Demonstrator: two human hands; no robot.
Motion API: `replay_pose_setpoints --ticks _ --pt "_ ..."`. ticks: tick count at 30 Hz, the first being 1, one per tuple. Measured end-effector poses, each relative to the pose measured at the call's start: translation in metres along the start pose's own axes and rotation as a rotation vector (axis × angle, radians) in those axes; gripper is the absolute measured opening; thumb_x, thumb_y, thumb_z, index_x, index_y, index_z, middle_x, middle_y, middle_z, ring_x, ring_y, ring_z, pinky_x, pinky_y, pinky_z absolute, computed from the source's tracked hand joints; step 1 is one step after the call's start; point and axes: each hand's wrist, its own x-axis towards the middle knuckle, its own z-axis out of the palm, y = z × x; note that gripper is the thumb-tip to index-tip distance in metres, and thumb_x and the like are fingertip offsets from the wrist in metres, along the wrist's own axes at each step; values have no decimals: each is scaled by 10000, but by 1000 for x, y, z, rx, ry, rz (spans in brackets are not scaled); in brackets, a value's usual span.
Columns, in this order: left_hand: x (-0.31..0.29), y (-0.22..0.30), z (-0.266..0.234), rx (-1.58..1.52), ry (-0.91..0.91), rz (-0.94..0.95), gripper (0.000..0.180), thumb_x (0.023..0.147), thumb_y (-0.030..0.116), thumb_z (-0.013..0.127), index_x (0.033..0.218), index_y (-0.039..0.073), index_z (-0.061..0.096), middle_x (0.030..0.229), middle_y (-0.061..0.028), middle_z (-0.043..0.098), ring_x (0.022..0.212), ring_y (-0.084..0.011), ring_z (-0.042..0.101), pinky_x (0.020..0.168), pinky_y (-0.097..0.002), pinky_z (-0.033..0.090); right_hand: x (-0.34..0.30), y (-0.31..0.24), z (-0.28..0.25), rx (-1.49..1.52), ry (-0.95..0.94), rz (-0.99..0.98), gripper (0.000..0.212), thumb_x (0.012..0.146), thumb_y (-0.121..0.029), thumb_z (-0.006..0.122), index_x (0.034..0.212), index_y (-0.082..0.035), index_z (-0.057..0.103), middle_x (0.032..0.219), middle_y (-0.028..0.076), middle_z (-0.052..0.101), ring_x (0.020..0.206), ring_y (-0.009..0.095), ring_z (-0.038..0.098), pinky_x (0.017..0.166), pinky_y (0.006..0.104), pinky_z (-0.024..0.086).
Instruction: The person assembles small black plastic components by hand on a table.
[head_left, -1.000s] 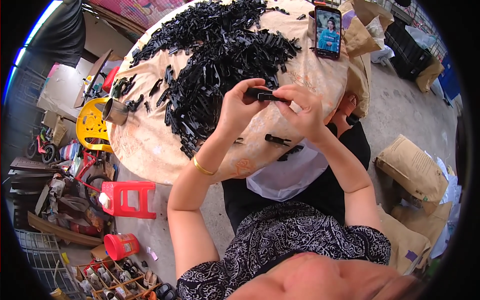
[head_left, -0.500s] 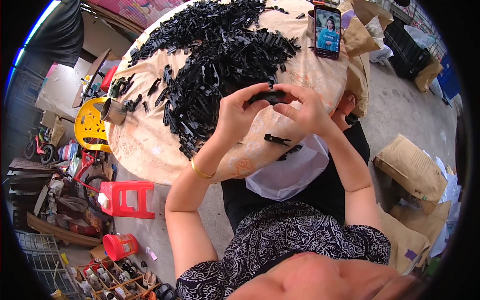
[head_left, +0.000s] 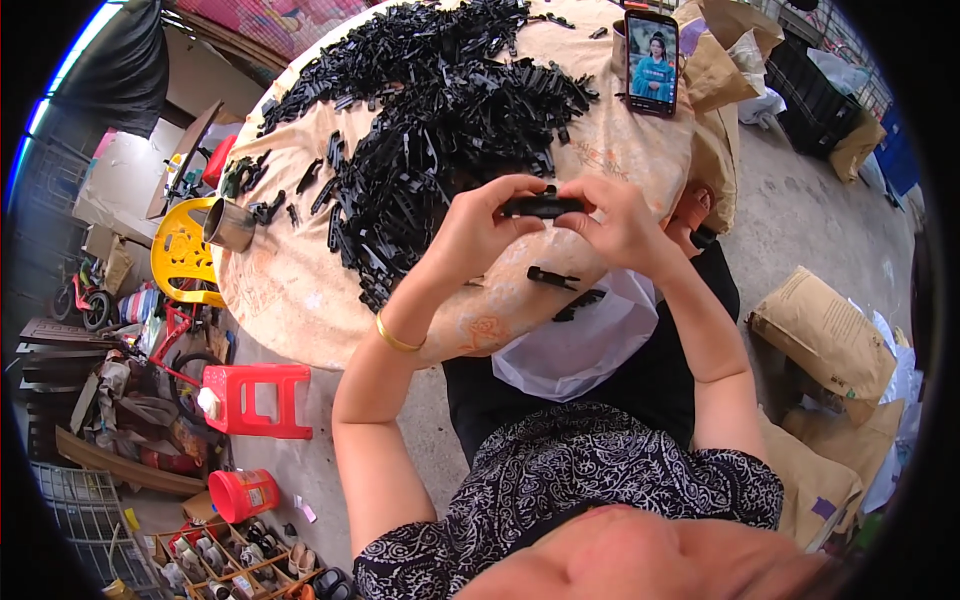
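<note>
Grey concrete floor (head_left: pixel 790 210) spreads around me, cluttered down both sides of the frame. At the upper left a dark sheet (head_left: pixel 125 70) hangs, and below it a yellow chair (head_left: pixel 183 250) stands by the table's left edge. Lower down on that side are a red bucket (head_left: pixel 243 494) and a red plastic stool (head_left: pixel 255 398), with pairs of shoes (head_left: pixel 301 557) near the bottom edge.

My round table (head_left: pixel 290 310), under a peach patterned cloth, fills the top centre. A metal cup (head_left: pixel 229 224) sits at its left rim, and a big heap of small black pieces (head_left: pixel 420 150) runs from the top down toward the middle.

At the centre, my left hand (head_left: pixel 475 235) pinches the left end of one black plastic piece (head_left: pixel 545 207), a gold bangle (head_left: pixel 397 333) on that wrist. My right hand (head_left: pixel 620 225) grips the right end, so the piece lies level between my fingers, above the cloth. Just below it a loose black clip (head_left: pixel 552 278) rests near the table's edge, and under that a white plastic bag (head_left: pixel 575 350) spreads over my lap.

Upper right, a phone (head_left: pixel 652 65) is propped upright with its screen lit; farther right lies a brown paper sack (head_left: pixel 825 335).
</note>
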Motion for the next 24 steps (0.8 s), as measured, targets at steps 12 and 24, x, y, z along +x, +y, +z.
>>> replay_pose_setpoints --ticks 12,24 --pt "23 -32 -7 922 108 127 234 779 52 570 993 -20 632 1031 -135 571 993 -299 505 874 -347 440 -10 -27 3 -296 -495 -184 320 656 -244 746 878 -45 629 880 84 581 848 276 547 735 353 450" --pt "15 -30 -24 1079 49 327 99 732 91 550 775 26 612 873 -99 561 906 -280 495 810 -343 447 -31 -8 21 -361 -325 -422 108 715 -89 627 811 -55 591 938 61 584 871 237 558 765 349 438"
